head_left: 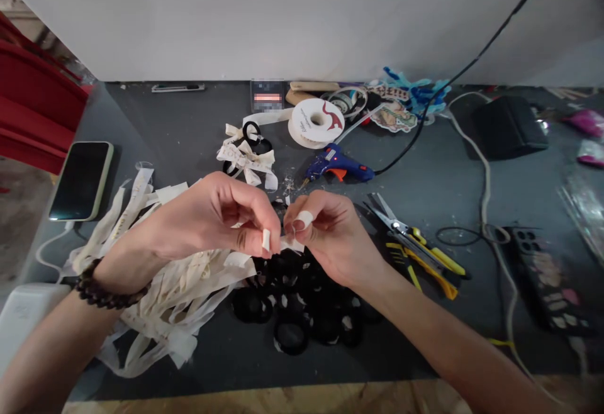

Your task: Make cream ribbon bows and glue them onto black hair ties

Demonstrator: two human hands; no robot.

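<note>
My left hand point(221, 219) and my right hand point(325, 231) meet above the dark table point(189, 118), both pinched on a short strip of cream ribbon point(289, 244) held between the fingertips. Under my left wrist lies a heap of cut cream ribbon strips point(155, 301). Below both hands sits a pile of black hair ties point(297, 313). Behind the hands are finished cream bows on black ties point(245, 153) and a white ribbon spool point(316, 121).
A blue glue gun point(337, 165) lies behind my right hand, its black cord running to the upper right. Scissors and a yellow cutter point(415, 247) lie to the right. One phone point(82, 178) rests at left, another phone point(547, 279) at right. Red bins point(33, 99) stand far left.
</note>
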